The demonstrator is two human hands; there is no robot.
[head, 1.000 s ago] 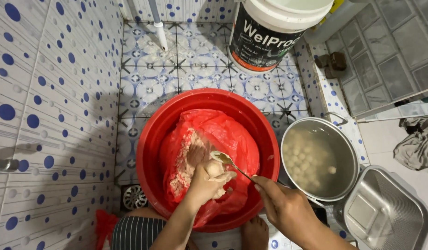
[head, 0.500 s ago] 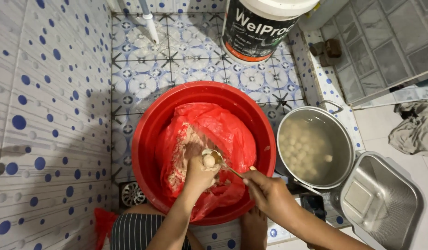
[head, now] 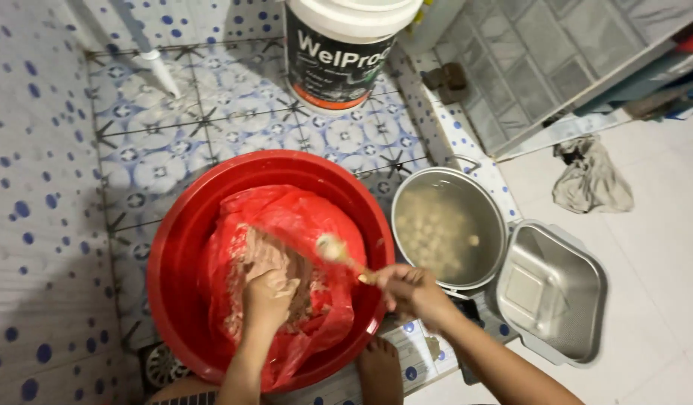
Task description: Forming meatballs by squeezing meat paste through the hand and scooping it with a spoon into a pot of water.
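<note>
A big red basin (head: 183, 225) stands on the tiled floor, lined with a red plastic bag (head: 301, 217) that holds pale pinkish paste (head: 249, 259). My left hand (head: 269, 300) is sunk in the paste, fingers closed around a lump of it. My right hand (head: 411, 291) grips a spoon (head: 339, 253) at the basin's right rim; a round ball of paste sits in the spoon's bowl. Just right of the basin is a metal pot (head: 450, 225) of cloudy water with several pale balls in it.
An empty square metal tray (head: 552, 289) lies right of the pot. A white and black bucket (head: 339, 45) stands at the back. A grey rag (head: 590, 180) lies on the floor at right. My bare foot (head: 380, 367) and a floor drain (head: 163, 364) are near the basin's front.
My right hand has lifted the spoon away from my left hand with a paste ball on it, moving right toward the pot. The view has shifted slightly.
</note>
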